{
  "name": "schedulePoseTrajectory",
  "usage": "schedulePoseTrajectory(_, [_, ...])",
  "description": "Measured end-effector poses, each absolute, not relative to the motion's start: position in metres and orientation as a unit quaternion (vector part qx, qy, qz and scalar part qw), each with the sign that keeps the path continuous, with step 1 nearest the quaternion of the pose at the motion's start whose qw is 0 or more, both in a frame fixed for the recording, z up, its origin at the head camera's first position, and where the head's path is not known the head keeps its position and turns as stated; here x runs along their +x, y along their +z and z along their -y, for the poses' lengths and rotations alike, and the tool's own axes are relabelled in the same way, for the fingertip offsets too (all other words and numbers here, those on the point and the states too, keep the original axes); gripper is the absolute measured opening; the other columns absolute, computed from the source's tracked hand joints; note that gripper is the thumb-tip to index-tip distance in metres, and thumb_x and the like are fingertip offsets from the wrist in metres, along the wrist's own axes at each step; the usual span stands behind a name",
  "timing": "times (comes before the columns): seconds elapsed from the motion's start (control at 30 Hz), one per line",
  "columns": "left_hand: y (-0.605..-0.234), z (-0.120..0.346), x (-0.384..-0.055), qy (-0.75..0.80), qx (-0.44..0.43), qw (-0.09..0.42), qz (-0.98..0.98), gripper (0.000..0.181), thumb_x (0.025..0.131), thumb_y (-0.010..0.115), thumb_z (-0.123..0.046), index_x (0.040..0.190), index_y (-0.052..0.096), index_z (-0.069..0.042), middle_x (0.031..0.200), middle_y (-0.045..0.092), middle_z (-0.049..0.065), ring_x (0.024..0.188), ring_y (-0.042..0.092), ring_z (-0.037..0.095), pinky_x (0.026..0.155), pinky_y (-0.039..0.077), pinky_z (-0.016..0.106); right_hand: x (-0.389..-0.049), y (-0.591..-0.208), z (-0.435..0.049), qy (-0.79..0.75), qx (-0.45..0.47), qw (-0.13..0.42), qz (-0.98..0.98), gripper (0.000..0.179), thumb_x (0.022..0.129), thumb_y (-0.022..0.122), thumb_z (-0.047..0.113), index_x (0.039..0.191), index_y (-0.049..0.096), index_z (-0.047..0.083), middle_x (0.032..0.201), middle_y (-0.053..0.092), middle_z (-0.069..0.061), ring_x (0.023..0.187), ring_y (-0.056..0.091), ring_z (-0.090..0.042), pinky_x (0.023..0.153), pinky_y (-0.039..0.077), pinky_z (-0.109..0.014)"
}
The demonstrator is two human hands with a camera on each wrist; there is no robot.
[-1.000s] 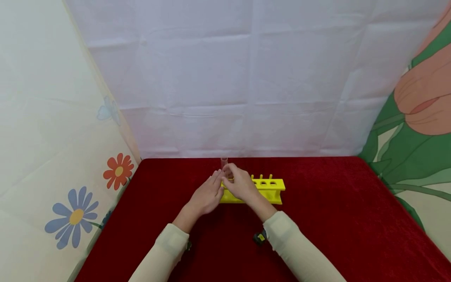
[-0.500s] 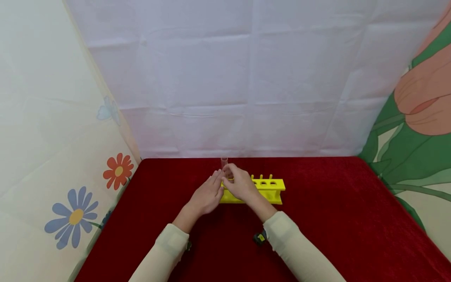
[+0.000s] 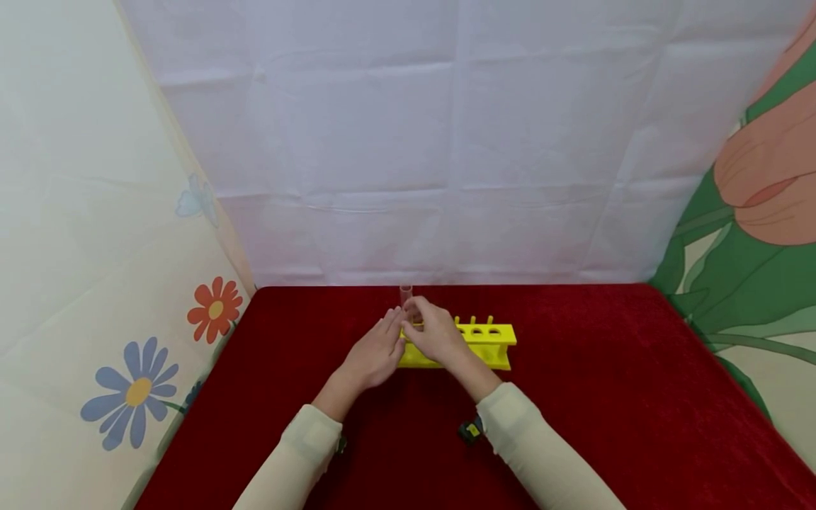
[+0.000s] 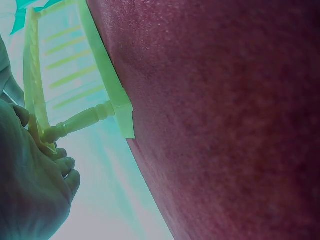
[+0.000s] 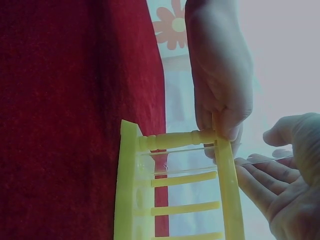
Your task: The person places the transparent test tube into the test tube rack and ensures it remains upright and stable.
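A yellow test tube rack (image 3: 491, 353) with a row of holes stands on the red cloth. My left hand (image 3: 375, 354) grips the left end of its top board, thumb on the near side and fingers beyond. A clear test tube (image 3: 406, 292) stands upright in the end hole by that hand, its lower part showing between the boards in the right wrist view. My right hand (image 3: 436, 334) arches over the rack around the tube's upper part. Its fingers (image 5: 257, 180) lie along the tube, while the thumb stands apart from it. Both hands hide the rack's left end in the head view.
Several yellow pegs (image 3: 473, 320) rise along the rack's back edge. The red cloth (image 3: 593, 382) covers the table up to a white backdrop (image 3: 446, 142). Flower-printed sheets (image 3: 83, 269) hang at the sides. A black wrist device (image 3: 469, 430) sits under the right sleeve.
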State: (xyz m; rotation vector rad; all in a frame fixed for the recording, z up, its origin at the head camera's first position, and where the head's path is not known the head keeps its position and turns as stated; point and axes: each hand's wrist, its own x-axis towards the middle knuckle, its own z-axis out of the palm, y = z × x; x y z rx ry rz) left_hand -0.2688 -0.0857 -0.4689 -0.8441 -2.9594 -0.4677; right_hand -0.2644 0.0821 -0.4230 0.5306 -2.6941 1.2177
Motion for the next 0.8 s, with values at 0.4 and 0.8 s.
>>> schedulePoseTrajectory(0.4, [-0.4696, 0.086, -0.2692, -0.152, -0.271, 0.013, 0.951, 0.058, 0.111, 0.029, -0.028, 0.161, 0.019, 0.001, 0.167, 0.02, 0.015, 0.155, 0.018, 0.027, 0.126, 0.018, 0.039, -0.2644, -0.4216, -0.0825, 0.401, 0.177, 0.067, 0.896, 0.031, 0.096, 0.069, 0.013, 0.125, 0.062, 0.004, 0.115, 0.071, -0.011, 0.104, 0.068, -0.024, 0.092, 0.058, -0.041])
schedulePoseTrajectory(0.8, [-0.4677, 0.0856, -0.2692, -0.151, -0.266, 0.007, 0.952, 0.058, 0.111, 0.031, -0.028, 0.161, 0.02, 0.0, 0.167, 0.02, 0.014, 0.155, 0.016, 0.025, 0.126, 0.018, 0.039, -0.2631, -0.4185, -0.0887, 0.406, 0.188, 0.066, 0.892, 0.031, 0.096, 0.068, 0.012, 0.125, 0.062, 0.003, 0.118, 0.07, -0.011, 0.107, 0.068, -0.027, 0.093, 0.058, -0.042])
